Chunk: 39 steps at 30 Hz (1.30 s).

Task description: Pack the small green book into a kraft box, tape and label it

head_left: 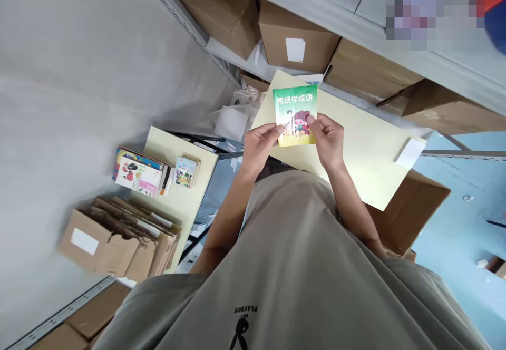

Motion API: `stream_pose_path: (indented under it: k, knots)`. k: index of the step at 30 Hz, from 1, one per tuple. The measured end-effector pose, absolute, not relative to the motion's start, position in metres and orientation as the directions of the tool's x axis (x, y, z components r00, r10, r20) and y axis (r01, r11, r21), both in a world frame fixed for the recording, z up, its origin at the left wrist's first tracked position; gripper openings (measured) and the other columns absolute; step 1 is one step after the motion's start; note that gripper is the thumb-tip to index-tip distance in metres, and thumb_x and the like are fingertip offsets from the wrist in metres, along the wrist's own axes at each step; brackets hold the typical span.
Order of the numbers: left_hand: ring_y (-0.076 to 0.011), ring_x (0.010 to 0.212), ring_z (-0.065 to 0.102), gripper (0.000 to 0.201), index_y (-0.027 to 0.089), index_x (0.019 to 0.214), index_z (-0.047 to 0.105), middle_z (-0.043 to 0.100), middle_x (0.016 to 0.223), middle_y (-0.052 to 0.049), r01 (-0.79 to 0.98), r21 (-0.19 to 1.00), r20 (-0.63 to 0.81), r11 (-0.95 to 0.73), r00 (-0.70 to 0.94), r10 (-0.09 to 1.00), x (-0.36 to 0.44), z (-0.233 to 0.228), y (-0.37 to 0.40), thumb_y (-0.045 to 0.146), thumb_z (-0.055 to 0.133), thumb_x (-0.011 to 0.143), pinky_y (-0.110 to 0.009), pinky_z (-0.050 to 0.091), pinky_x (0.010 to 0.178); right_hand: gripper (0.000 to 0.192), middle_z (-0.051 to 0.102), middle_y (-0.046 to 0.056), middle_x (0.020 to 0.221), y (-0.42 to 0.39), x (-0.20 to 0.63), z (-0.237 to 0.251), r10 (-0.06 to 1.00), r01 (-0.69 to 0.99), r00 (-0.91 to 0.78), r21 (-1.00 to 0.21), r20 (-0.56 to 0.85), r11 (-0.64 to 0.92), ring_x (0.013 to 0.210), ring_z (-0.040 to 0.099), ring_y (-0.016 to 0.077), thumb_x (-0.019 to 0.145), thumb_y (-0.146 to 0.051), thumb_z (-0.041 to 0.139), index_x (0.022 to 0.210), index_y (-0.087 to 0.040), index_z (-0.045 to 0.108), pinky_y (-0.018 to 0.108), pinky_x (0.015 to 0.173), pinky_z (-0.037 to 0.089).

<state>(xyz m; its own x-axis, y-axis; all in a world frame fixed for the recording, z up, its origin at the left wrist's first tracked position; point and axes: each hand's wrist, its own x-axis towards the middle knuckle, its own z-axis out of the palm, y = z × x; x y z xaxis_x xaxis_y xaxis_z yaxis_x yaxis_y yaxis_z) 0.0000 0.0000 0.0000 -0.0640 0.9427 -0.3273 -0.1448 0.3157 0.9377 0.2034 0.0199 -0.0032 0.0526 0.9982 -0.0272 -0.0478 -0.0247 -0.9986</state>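
Both my hands grip a small book (295, 115) with a green-to-yellow cover, Chinese lettering at the top and cartoon figures below. My left hand (259, 147) pinches its lower left edge, thumb on the front. At the lower right edge, my right hand (330, 139) holds it the same way, with the thumb over the cover. The fingers behind the book are hidden. Beneath the book lies a pale yellow tabletop (356, 144), with a small white block-like item (410, 153) near its right end.
Cardboard boxes (296, 36) line a shelf beyond the table. To the left, a second pale table (197, 181) bears stacked books (138, 176), a small book pile (185, 172) and a box of folded cardboard (118, 244). An open carton (411, 213) stands at the right.
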Motion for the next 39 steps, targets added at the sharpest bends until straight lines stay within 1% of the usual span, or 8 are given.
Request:
stream_pose_path:
  k: [6,12,16,21,26,32,35,39]
  knots:
    - [-0.0303,0.111,0.09,0.05,0.024,0.11,0.096,0.095,0.114,-0.007,0.036,0.987,-0.146,0.157,-0.217,0.965,0.015,0.006,-0.007,0.071,0.096,0.095,-0.043,0.076,0.1,0.057,0.084,0.007,0.156,0.004,0.191,-0.003,0.992,0.039,0.122,-0.999,0.041,0.036,0.149,0.079,0.0302,0.106,-0.074,0.082,0.146,-0.033,0.085,0.048,0.122,0.071]
    - [-0.0349,0.144,0.082,0.059,0.029,0.136,0.091,0.088,0.149,-0.012,0.137,0.99,-0.031,0.035,-0.035,0.999,0.017,0.009,-0.012,0.073,0.094,0.096,-0.049,0.071,0.12,0.056,0.09,0.002,0.104,0.007,0.194,-0.006,0.997,0.045,0.083,-0.999,-0.003,-0.006,0.097,0.087,0.0219,0.103,-0.08,0.083,0.12,-0.027,0.089,0.036,0.09,0.075]
    - [-0.0348,0.14,0.083,0.069,0.025,0.139,0.09,0.091,0.138,-0.013,0.011,0.991,-0.132,0.133,-0.025,0.991,0.003,-0.006,-0.007,0.081,0.088,0.099,-0.049,0.069,0.119,0.057,0.088,0.002,0.097,0.015,0.217,-0.011,0.999,-0.035,-0.007,-0.999,-0.037,-0.038,0.09,0.084,0.0217,0.103,-0.081,0.084,0.118,-0.026,0.09,0.035,0.08,0.072]
    - [-0.0299,0.104,0.091,0.073,0.021,0.118,0.096,0.094,0.109,-0.007,-0.086,0.957,-0.282,0.279,-0.035,0.959,-0.001,-0.018,-0.006,0.087,0.096,0.086,-0.043,0.075,0.096,0.059,0.092,0.007,0.12,0.011,0.227,-0.025,0.997,0.029,0.004,-0.997,-0.077,-0.077,0.111,0.089,0.0288,0.108,-0.078,0.08,0.137,-0.028,0.089,0.046,0.099,0.077]
    - [-0.0335,0.111,0.091,0.067,0.022,0.116,0.097,0.095,0.116,-0.008,0.079,0.979,-0.169,0.189,-0.204,0.964,0.007,-0.013,-0.01,0.083,0.095,0.09,-0.048,0.076,0.104,0.064,0.083,0.01,0.157,-0.002,0.213,-0.022,0.992,0.111,0.122,-0.993,-0.035,-0.049,0.143,0.083,0.0352,0.111,-0.078,0.074,0.154,-0.032,0.084,0.058,0.123,0.071]
    - [-0.0396,0.152,0.079,0.062,0.028,0.133,0.094,0.08,0.163,-0.011,0.138,0.99,-0.043,0.031,0.085,0.995,0.022,-0.001,-0.018,0.08,0.089,0.099,-0.052,0.074,0.117,0.058,0.091,0.004,0.116,-0.01,0.2,-0.01,0.997,0.071,0.035,-0.995,-0.066,-0.068,0.11,0.089,0.0284,0.103,-0.08,0.084,0.129,-0.029,0.092,0.046,0.103,0.077]
    - [-0.0365,0.143,0.084,0.069,0.028,0.148,0.087,0.082,0.16,-0.014,0.142,0.988,-0.067,0.058,0.058,0.996,0.01,-0.007,-0.012,0.079,0.088,0.101,-0.046,0.074,0.113,0.06,0.083,0.002,0.089,-0.002,0.215,-0.015,0.996,0.034,0.041,-0.996,-0.076,-0.077,0.091,0.084,0.0242,0.106,-0.083,0.078,0.108,-0.025,0.091,0.038,0.081,0.074]
    - [-0.0321,0.122,0.089,0.07,0.024,0.139,0.09,0.09,0.14,-0.015,0.113,0.985,-0.13,0.131,-0.014,0.991,-0.009,-0.018,0.001,0.08,0.091,0.098,-0.041,0.074,0.102,0.063,0.082,0.003,0.091,0.004,0.23,-0.023,0.993,-0.037,-0.045,-0.993,-0.108,-0.11,0.091,0.082,0.0241,0.102,-0.088,0.08,0.107,-0.026,0.089,0.037,0.075,0.072]
